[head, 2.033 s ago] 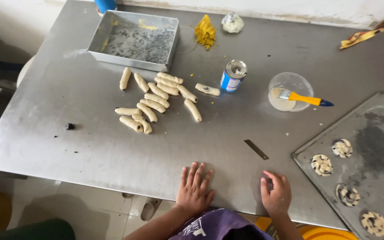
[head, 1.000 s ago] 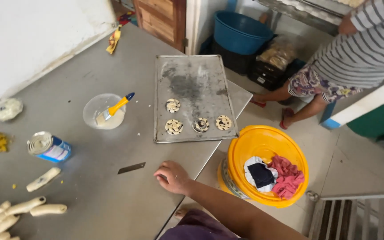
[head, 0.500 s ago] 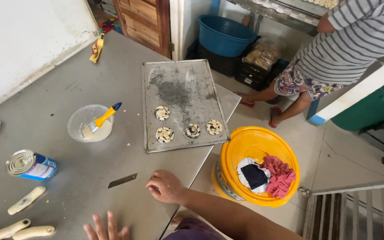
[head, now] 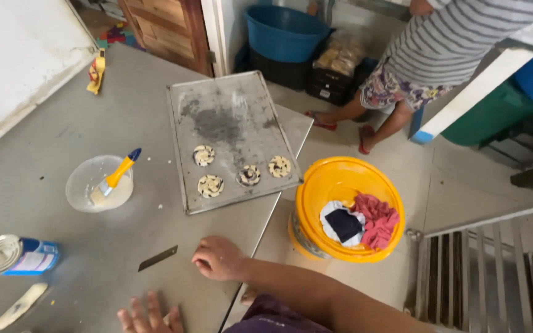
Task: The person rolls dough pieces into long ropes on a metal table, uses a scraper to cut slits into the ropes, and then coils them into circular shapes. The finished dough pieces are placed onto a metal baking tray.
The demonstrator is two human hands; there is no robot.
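Right hand: the right hand (head: 219,258) was seen resting on the metal table (head: 63,123), fingers curled loosely inward, nothing gripped in it.
Left hand: the left hand (head: 149,316) was laid flat at the table's near edge, fingers spread, partly cut off by the frame.
Blade: one dark flat scraper blade (head: 157,258) was found lying on the table just beside the right hand, apart from it.
Baking tray: one baking tray (head: 229,105) was placed further along the table, one corner overhanging the edge.
Pastries: four round shaped pastries (head: 210,185) were counted on the tray's near half.
Bowl: one clear bowl (head: 99,183) was set left of the tray, with one yellow-handled brush (head: 115,177) leaned in it.
Can: one opened tin can (head: 18,254) was laid on its side near the left edge.
Dough: one dough stick (head: 21,304) was seen below the can.
Bucket: one yellow bucket (head: 347,206) holding cloths was stood on the floor beside the table.
Other person: one person in a striped top (head: 458,43) was standing beyond, by one blue tub (head: 285,34).
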